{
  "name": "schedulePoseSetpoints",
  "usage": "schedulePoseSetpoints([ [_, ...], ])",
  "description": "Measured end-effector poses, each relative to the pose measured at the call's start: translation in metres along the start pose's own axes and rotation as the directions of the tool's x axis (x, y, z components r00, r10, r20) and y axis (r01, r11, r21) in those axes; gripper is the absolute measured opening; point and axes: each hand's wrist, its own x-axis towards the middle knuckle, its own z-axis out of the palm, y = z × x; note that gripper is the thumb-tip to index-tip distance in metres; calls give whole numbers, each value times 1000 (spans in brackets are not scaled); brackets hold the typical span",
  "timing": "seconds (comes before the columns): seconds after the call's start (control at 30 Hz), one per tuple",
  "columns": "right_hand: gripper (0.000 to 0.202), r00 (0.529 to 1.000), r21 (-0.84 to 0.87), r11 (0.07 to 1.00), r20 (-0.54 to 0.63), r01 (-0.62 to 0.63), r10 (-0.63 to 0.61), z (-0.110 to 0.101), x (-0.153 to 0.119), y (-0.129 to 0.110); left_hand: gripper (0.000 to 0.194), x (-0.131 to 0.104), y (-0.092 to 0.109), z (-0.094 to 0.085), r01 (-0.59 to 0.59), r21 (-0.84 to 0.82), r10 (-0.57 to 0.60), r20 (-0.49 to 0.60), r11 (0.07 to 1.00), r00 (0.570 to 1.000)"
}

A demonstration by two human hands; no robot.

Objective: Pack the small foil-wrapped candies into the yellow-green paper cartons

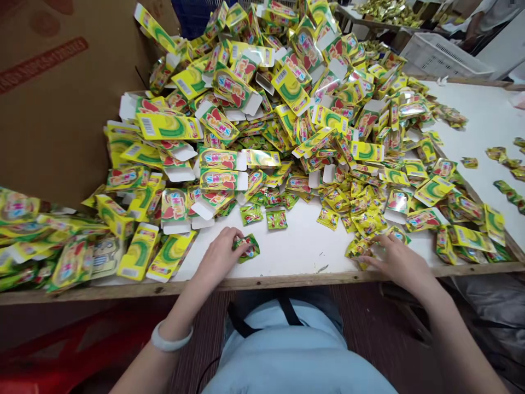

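My left hand point(220, 253) is closed on the edge of a small green foil packet point(251, 249) at the table's front, thumb and fingertips pinching it. More green packets point(277, 220) lie flat just beyond it. On the right, my right hand point(400, 260) has its thumb and fingers curled round a small yellow foil packet point(357, 248) at the near edge of a heap of yellow packets point(369, 216). Its fingertips partly cover that packet. Behind both hands rises a big pile of yellow-green printed cartons point(221, 158), several with white end flaps open.
A large brown cardboard box point(61, 126) stands at the left. A wooden strip point(279, 281) edges the white table point(295, 251). Loose packets point(508, 158) lie at the far right. Behind are a white plastic crate point(447, 54) and another person's arm point(473, 27).
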Motion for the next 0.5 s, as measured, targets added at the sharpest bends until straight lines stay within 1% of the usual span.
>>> schedulePoseSetpoints([
  [0.07, 38, 998, 7, 1000, 56, -27, 27, 13, -1, -16, 19, -5, 10, 4, 4, -201, 0, 19, 980, 1000],
  [0.1, 36, 997, 33, 999, 71, -36, 33, 16, -1, -20, 21, -7, 15, 7, 25, -326, -12, 42, 945, 999],
  [0.13, 34, 997, 73, 996, 73, -42, 37, 17, 0, -21, 25, -8, 21, 11, 55, -460, -23, 75, 886, 997],
  [0.17, 33, 997, 132, 990, 63, -44, 36, 18, 1, -21, 30, -9, 27, 15, 86, -587, -24, 112, 805, 993],
  [0.23, 34, 1000, 326, 945, 18, -19, 13, 17, 6, -23, 41, -9, 40, 26, 118, -779, 5, 154, 616, 988],
  [0.27, 35, 1000, 459, 889, -13, 11, -5, 17, 8, -28, 45, -9, 48, 33, 117, -838, 25, 154, 533, 988],
  [0.3, 36, 999, 597, 801, -44, 47, -26, 18, 10, -36, 47, -8, 56, 39, 109, -878, 38, 142, 465, 989],
  [0.37, 37, 993, 820, 560, -91, 119, -78, 20, 12, -64, 51, -7, 70, 52, 82, -927, 41, 104, 367, 994],
  [0.4, 36, 988, 888, 436, -106, 144, -111, 21, 12, -83, 52, -7, 76, 57, 66, -941, 41, 84, 333, 996],
  [0.43, 35, 982, 927, 338, -116, 161, -150, 22, 11, -103, 53, -7, 81, 60, 45, -951, 44, 62, 307, 997],
  [0.47, 33, 973, 945, 275, -127, 177, -190, 21, 9, -123, 54, -9, 84, 63, 25, -957, 46, 40, 287, 998],
  [0.5, 32, 965, 948, 246, -151, 204, -216, 20, 8, -141, 54, -11, 87, 65, 12, -962, 42, 24, 272, 999],
])
